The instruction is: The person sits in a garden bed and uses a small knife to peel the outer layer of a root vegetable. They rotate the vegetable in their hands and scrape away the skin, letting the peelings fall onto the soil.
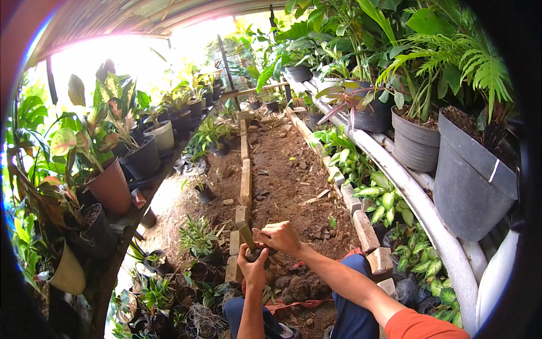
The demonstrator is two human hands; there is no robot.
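Note:
My left hand [253, 267] holds a small dark pot [255, 253] just in front of my knees, beside the line of bricks. Rising from the pot is a flat, stiff, olive-brown piece [246, 237], perhaps a cutting; its exact kind I cannot tell. My right hand [281, 238] is at the pot's right rim, fingers curled in, and whatever its fingertips may hold is hidden. Below the hands, a heap of dark soil [302, 286] lies on a reddish sheet [292, 306] between my legs.
Bricks [244, 182] border the dirt path [288, 169] on the left, with more bricks [365, 231] on the right. Small potted plants [199, 241] crowd the lower left. Larger pots line a dark shelf [148, 190] at left and white pipes [402, 178] at right, including a big grey pot [470, 182].

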